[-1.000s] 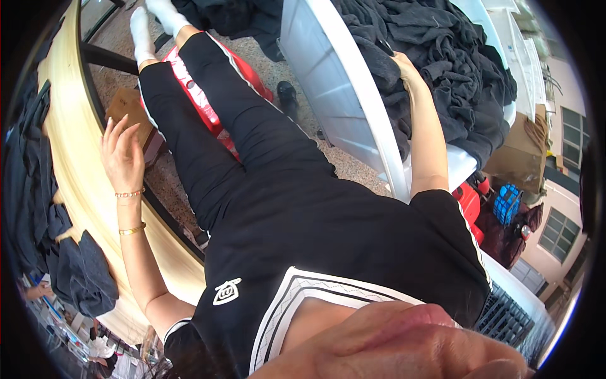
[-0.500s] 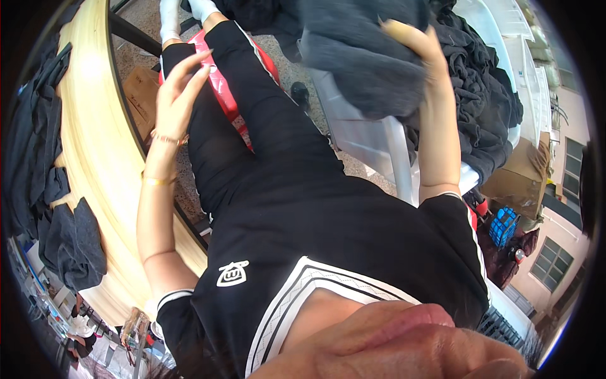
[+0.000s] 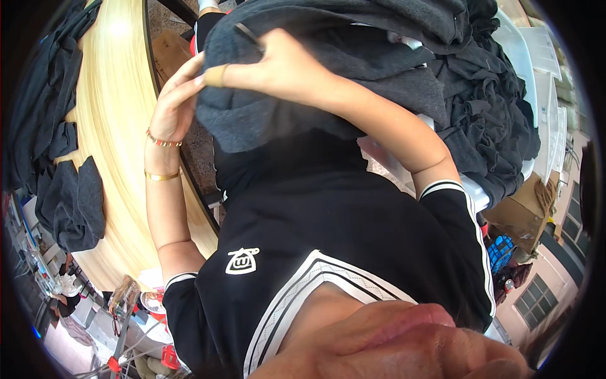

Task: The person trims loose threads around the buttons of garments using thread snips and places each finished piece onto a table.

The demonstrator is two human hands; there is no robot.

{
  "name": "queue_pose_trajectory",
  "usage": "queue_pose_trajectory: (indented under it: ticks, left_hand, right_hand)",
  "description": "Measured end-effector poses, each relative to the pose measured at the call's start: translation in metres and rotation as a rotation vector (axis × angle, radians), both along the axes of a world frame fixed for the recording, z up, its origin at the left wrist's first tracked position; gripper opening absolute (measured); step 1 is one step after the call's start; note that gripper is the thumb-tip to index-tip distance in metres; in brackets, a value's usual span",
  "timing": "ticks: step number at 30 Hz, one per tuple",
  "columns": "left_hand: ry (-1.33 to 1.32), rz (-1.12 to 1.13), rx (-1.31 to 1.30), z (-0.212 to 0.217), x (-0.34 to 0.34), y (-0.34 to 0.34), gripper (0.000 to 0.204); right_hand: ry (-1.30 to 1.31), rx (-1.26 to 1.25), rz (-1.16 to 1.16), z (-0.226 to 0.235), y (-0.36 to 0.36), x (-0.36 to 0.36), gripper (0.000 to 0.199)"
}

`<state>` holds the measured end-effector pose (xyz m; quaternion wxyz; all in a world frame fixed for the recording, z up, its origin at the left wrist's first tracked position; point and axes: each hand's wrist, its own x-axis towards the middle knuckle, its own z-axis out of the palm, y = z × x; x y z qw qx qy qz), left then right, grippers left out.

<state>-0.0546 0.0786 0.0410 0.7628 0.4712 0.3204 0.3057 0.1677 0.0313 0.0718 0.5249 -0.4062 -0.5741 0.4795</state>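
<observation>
Near the bottom, a black shirt with white stripes (image 3: 341, 240) covers the person's body. Farther up, the left hand (image 3: 173, 104) curls its fingers onto the left edge of a soft dark grey cloth (image 3: 303, 95). The right hand (image 3: 278, 63) lies on top of that same cloth, fingers bent and pinching it. On the left, a long pale wooden table (image 3: 117, 145) carries more dark clothes (image 3: 69, 196). Far right, a big pile of dark clothes (image 3: 492, 120) sits on a white plastic chair (image 3: 543, 76).
</observation>
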Motion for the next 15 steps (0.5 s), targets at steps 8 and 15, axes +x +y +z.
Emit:
queue_pose_trajectory:
  ticks: [8,15]
  left_hand:
    - [0.018,0.145,-0.077,-0.04,-0.095,-0.005,0.057]
    - [0.265,0.29,0.005,-0.008,-0.076,-0.001,0.052]
  right_hand:
    - [-0.217,-0.126,0.148,-0.013,0.017,-0.06,0.051]
    - [-0.48,-0.43,0.412,-0.037,0.027,-0.05,0.054]
